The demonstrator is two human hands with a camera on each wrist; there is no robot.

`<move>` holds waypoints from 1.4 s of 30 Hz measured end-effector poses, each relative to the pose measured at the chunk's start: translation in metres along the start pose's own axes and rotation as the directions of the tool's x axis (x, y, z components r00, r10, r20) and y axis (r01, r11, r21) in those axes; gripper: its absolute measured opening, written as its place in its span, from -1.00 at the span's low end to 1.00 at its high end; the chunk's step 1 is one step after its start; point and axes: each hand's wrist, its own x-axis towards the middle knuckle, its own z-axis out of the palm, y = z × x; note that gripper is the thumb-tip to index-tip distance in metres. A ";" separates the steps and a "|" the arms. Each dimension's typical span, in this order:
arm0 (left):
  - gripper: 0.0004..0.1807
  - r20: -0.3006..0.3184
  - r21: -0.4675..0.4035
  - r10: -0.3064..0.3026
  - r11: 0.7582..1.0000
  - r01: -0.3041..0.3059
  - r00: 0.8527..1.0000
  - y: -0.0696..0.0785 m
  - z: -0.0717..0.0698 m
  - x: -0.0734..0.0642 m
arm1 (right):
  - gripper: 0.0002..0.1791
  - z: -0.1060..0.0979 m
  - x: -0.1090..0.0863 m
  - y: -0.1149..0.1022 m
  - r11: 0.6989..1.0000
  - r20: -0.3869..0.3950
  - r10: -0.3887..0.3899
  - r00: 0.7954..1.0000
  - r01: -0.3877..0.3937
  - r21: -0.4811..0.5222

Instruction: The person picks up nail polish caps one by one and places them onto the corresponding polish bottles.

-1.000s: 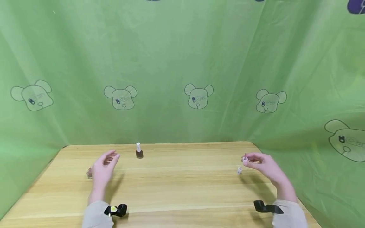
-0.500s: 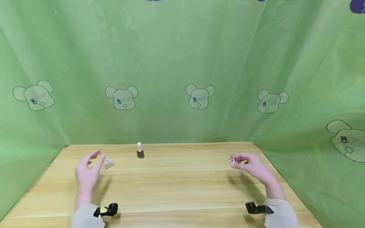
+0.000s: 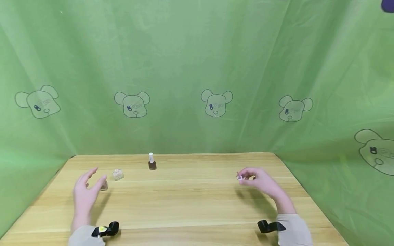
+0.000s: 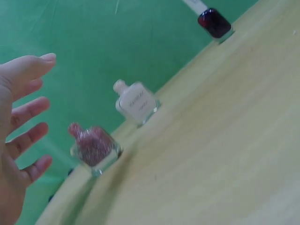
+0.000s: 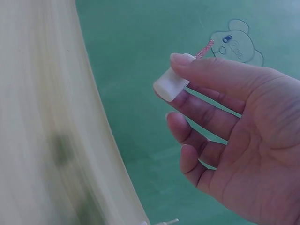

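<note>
My right hand (image 3: 262, 180) pinches a white nail polish cap (image 5: 171, 84) between thumb and index finger, above the right side of the table. Its brush (image 5: 205, 48), coated in pink glitter, sticks up and away from the cap. At the left, my left hand (image 3: 85, 194) holds nothing, its fingers spread. Close to its fingers stands an uncapped pink glitter nail polish bottle (image 4: 95, 146), partly hidden by the hand in the head view. Behind it is an uncapped pale nail polish bottle (image 4: 138, 103). Farther back, a dark red nail polish bottle (image 3: 152, 165) stands upright with its white cap on.
A second brush (image 5: 169, 221) just shows at the bottom edge of the right wrist view. The wooden table (image 3: 184, 205) is bordered by a green curtain (image 3: 175, 130) at the back and sides. Black wrist cameras sit on both sleeves.
My left hand has moved left, uncovering the pale bottle and part of the glitter bottle. My right hand has moved left with the cap, and the other cap on the table is now hidden behind it.
</note>
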 end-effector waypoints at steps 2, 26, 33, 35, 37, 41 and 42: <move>-0.34 0.059 0.004 -0.026 1.000 0.026 0.998 -0.005 -0.003 0.000 | -0.72 0.003 0.002 0.000 1.000 0.014 -0.006 1.000 0.006 0.003; -0.32 0.246 0.264 -0.164 0.960 0.097 0.955 -0.028 -0.006 0.003 | -0.75 0.038 0.012 -0.010 0.997 0.105 -0.048 0.993 0.054 -0.050; -0.42 0.216 0.260 -0.161 0.960 0.102 0.963 -0.026 -0.005 0.002 | -0.75 0.047 0.015 -0.013 0.999 0.153 -0.041 0.987 0.046 -0.026; -0.45 0.207 0.265 -0.155 0.959 0.097 0.966 -0.026 -0.004 0.001 | -0.75 0.048 0.015 -0.014 0.999 0.166 -0.036 0.985 0.041 -0.025; -0.47 0.199 0.272 -0.148 0.958 0.091 0.969 -0.025 -0.004 0.001 | -0.75 0.050 0.016 -0.014 0.999 0.174 -0.031 0.984 0.036 -0.025; -0.47 0.193 0.269 -0.138 0.960 0.083 0.972 -0.025 -0.003 0.001 | -0.75 0.052 0.016 -0.014 0.999 0.181 -0.023 0.983 0.028 -0.024; -0.47 0.192 0.267 -0.134 0.960 0.080 0.972 -0.025 -0.002 0.001 | -0.75 0.053 0.016 -0.014 0.999 0.183 -0.021 0.983 0.026 -0.024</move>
